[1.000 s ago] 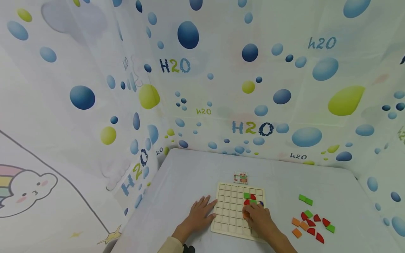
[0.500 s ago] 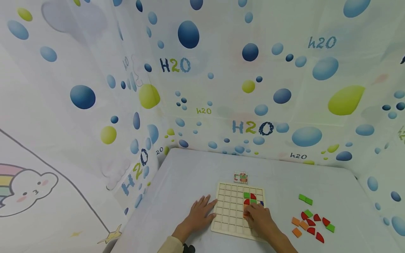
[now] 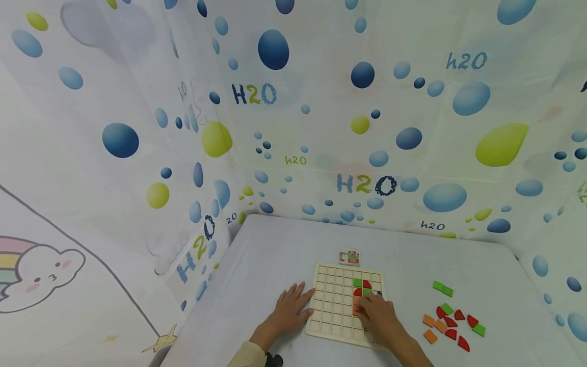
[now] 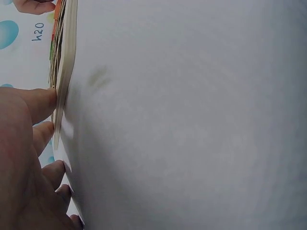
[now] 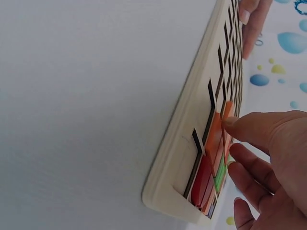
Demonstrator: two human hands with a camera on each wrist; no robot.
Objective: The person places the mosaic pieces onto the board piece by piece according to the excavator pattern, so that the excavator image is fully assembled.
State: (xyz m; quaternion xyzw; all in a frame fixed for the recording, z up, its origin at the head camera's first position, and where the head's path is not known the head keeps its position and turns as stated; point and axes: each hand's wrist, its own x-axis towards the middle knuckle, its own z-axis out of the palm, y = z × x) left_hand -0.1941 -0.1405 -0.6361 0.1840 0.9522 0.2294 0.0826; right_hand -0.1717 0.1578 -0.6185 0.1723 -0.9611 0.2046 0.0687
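A pale wooden board (image 3: 331,306) with a square grid lies flat on the white table. My left hand (image 3: 290,309) is spread at its left side, with thumb and a fingertip touching the edge. Over the board's right half, my right hand (image 3: 379,315) pinches an orange square tile (image 5: 228,111), which stands slightly tilted in the right wrist view. Just beyond those fingers sit a green square tile (image 3: 357,282) and red quarter-round tiles (image 3: 367,284) in the grid. A small dark blue mark (image 3: 379,293) shows near the right edge. The right hand hides the cells beneath it.
Loose red, orange and green tiles (image 3: 451,323) lie scattered to the right of the board. Two green tiles (image 3: 443,289) lie farther back. A small pattern card (image 3: 349,257) rests behind the board. Printed curtains (image 3: 321,127) surround the table.
My right hand has shifted very slightly to the right, showing more orange beside its fingertips. The left hand and the board have stayed in place.
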